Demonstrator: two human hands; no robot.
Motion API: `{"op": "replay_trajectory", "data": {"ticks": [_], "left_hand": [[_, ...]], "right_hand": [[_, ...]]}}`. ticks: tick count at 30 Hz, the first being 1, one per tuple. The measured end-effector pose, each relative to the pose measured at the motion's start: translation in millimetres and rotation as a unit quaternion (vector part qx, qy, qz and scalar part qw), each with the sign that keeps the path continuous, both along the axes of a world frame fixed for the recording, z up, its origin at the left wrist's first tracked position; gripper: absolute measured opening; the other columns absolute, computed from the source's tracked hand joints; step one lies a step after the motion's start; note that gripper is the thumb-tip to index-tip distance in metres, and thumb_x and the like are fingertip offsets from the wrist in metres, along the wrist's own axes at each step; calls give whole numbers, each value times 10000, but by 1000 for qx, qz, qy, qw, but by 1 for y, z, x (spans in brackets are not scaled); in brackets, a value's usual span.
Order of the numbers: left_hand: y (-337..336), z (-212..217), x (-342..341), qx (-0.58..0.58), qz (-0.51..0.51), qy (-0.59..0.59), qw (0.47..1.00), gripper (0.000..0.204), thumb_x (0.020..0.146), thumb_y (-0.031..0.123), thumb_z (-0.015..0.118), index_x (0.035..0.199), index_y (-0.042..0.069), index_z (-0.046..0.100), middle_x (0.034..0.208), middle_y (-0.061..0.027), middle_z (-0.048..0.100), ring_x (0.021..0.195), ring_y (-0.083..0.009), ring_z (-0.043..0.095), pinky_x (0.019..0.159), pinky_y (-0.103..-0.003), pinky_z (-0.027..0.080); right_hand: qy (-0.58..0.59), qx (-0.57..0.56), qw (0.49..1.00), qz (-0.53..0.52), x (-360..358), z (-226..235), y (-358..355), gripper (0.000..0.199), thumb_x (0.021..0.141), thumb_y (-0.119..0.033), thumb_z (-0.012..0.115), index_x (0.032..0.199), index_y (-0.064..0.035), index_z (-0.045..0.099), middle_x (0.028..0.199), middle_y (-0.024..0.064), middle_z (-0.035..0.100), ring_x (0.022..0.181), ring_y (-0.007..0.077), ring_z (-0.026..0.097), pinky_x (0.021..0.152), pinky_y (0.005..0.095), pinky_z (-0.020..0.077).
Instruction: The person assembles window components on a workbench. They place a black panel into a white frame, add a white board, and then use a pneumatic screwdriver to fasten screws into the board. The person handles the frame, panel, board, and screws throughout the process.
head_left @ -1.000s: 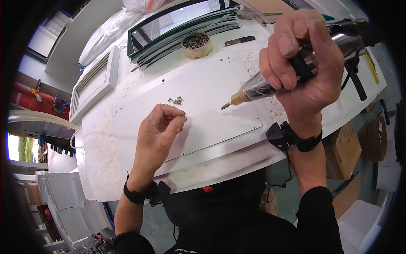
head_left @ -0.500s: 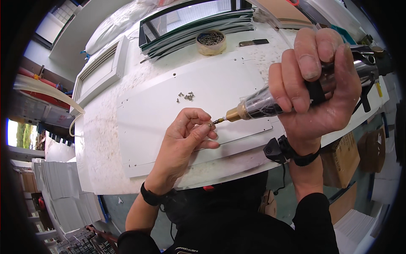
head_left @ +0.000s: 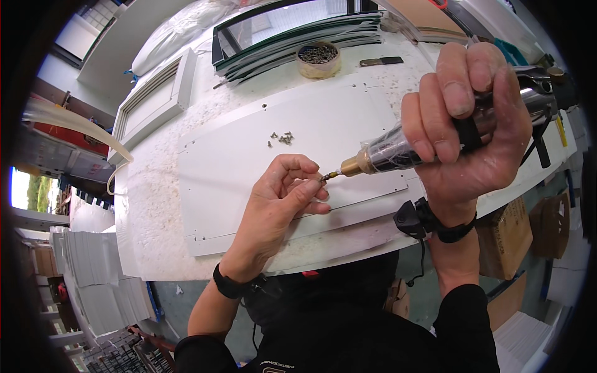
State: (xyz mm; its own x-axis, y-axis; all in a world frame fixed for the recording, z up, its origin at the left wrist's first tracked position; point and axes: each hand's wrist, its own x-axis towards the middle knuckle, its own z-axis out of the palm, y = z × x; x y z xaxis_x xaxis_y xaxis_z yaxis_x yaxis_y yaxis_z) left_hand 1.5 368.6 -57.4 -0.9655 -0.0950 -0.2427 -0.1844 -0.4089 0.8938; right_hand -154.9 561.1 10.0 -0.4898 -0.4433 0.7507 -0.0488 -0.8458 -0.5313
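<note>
Wrapped round the silver body of a power screwdriver (head_left: 388,149) is my right hand (head_left: 463,118), its fingers closed. The tool tilts down to the left, with a brass-coloured nose and a thin bit. My left hand (head_left: 283,196) pinches a small screw (head_left: 322,180) between thumb and forefinger, right at the bit's tip; the fingers partly hide it. Both hands are above a white flat panel (head_left: 236,168) with small holes near its edges. Several loose screws (head_left: 285,138) lie on the panel, just beyond my left hand.
A round tub of screws (head_left: 318,59) stands behind the panel, beside a stack of dark-edged glazed frames (head_left: 298,31). A flat dark-bladed tool (head_left: 381,61) lies right of the tub. At left are a white frame (head_left: 155,102) and a pale hose (head_left: 81,127). Cardboard boxes (head_left: 504,239) stand below right.
The bit and the screw in my left fingers have come together, where a small gap showed before. The whole view has shifted slightly, with the table scene sliding right.
</note>
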Motion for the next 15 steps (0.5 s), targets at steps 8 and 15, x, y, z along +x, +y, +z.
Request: {"op": "replay_trajectory", "data": {"ticks": [8,15], "left_hand": [[-4,-2,0,0,-39,29,999,227,1033,106,641,1226,32,548,1019,-55,635,928,-127,670,855,-298,618],[35,-6,-10,-223,-17,118,967,157,1027,65,636,1167,12,588,1025,-61,691,905,-123,667,843,-270,550]], "right_hand": [[-9,-21,999,41,-6,1,4,289,1117,-326,368,1034,-75,486,911,56,544,475,93,394,475,275,421],[7,73,997,-23,10,24,22,262,1092,-303,451,1012,-60,510,868,67,563,468,95,413,465,268,413]]}}
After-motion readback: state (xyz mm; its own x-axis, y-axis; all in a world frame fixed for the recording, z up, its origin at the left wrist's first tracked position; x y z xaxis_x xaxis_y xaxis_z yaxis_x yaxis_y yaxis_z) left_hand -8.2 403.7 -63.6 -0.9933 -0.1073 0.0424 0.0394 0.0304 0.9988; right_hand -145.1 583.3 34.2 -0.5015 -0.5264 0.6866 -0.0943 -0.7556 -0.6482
